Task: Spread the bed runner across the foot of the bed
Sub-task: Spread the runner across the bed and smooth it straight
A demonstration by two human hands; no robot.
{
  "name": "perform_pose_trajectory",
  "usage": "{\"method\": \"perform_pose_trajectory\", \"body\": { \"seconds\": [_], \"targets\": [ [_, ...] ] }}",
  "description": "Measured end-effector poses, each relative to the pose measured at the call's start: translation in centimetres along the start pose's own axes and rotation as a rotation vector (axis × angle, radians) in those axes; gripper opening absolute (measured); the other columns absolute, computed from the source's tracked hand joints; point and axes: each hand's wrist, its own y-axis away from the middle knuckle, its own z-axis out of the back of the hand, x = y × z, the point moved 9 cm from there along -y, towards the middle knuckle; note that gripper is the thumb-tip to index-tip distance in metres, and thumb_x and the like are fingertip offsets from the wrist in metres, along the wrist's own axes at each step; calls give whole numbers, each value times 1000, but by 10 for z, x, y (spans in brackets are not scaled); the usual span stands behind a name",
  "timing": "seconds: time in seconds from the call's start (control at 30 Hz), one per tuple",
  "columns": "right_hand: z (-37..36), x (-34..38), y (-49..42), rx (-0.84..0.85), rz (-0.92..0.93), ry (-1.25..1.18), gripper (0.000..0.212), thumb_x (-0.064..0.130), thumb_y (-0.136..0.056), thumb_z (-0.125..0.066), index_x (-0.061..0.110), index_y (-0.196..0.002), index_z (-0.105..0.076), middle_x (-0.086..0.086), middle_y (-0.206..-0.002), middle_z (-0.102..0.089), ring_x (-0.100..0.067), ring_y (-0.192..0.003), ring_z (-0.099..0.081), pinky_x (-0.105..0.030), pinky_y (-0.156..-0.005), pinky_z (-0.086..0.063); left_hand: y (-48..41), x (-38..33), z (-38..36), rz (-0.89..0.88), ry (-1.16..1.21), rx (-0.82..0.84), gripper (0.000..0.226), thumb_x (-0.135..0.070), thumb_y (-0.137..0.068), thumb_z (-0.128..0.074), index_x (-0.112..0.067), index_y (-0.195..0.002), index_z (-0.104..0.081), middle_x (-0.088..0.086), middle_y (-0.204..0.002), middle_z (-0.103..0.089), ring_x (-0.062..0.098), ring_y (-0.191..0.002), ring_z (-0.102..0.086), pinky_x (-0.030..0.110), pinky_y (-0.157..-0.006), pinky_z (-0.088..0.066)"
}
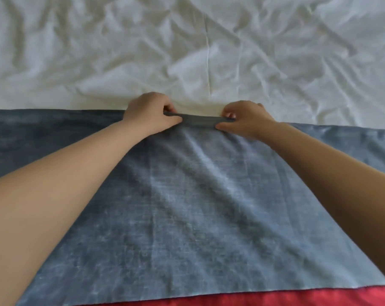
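Red fabric strip borders the blue-grey woven bed runner lying across the wrinkled white bed sheet, its far edge pinched and lifted by left hand and right hand.

A rumpled white sheet covers the bed, filling everything beyond the fingers and creased in soft folds, with one long crease running away from just past them. Soft, even light falls across it. Nearest the camera, well behind the fingers, runs a red strip of fabric.
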Motion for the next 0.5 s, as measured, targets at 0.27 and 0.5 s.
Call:
{"method": "perform_pose_trajectory", "body": {
  "seconds": [0.27,0.5],
  "targets": [
    [10,-54,-3,-129,-71,7,25,44,-89,-59,21,-97,-64,2,-101,-64,-21,-98,-58,-39,-94,-34,-22,-43,-16,68,-216,-96,13,-29,-87,-65,-19,-87,-73,-1,-91,-69,23,-85,-61,30,-69,-40],
    [20,-105,17,-37,-116,-107,41,49,-93,-46,14,-90,-67,-4,-85,-64,-22,-84,-57,-39,-89,-40,-31,-75,-36,112,-62,-38,23,-32,-84,-59,-13,-85,-72,-3,-87,-69,19,-83,-62,35,-76,-52]
  ]
}}
